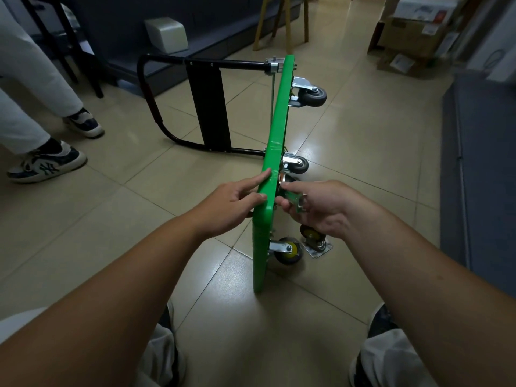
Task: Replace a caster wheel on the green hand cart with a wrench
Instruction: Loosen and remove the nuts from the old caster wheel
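The green hand cart (276, 129) stands on its long edge on the tiled floor, wheels facing right and its black handle (206, 107) folded out to the left. My left hand (237, 203) rests against the deck's top side, fingers on the green edge. My right hand (315, 208) grips a small metal wrench (297, 201) against the underside, just behind the deck. Two grey casters (312, 94) (297, 164) sit further along the underside. A yellow-hubbed caster (287, 251) is mounted near the lower corner. A loose caster (314, 241) with its mounting plate lies on the floor beside it.
Another person's legs and sneakers (47, 166) stand at the left. A dark bench with a white box (167, 34) runs along the back, wooden stool legs (282, 23) behind the cart. Cardboard boxes (410, 34) sit at the back right, a dark mat (480, 177) on the right.
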